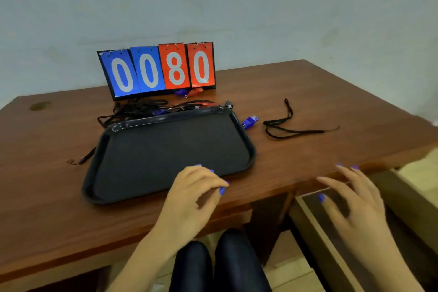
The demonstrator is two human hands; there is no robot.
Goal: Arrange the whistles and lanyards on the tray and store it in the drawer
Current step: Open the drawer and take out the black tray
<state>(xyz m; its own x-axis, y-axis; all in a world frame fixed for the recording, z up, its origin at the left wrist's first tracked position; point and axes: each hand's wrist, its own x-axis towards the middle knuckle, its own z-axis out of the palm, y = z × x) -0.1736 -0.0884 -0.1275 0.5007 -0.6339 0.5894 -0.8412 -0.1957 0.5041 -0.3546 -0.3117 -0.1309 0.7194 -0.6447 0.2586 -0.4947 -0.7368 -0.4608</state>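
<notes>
Black tray (147,156) lies flat on the brown wooden bench (320,92), left of frame centre, nothing on its surface.

Left hand (196,187) is at lower centre, over the tray's near right corner; grip loosely curled, fingers bent downward, clamped on nothing. Whether the fingertips touch the tray rim cannot be told.

Right hand (353,199) is at lower right, over the bench's front edge and above the open drawer (315,218); grip apart, fingers spread, holding nothing.

Task items, all on the bench and off the tray:
- Tangle of black lanyards (135,109) just behind the tray's far rim, with small blue and red pieces among them, too blurred to identify.
- Blue whistle (250,122) just beside the tray's far right corner.
- Single black lanyard (291,125) to the right of that whistle, apart from the tray.
- Blue whistle and red whistle (194,92) together at the foot of the scoreboard (158,69).
- Black cord end (83,159) at the tray's left edge.

The scoreboard stands at the bench's rear, upper centre-left of frame, showing 00 on blue cards and 80 on red.
</notes>
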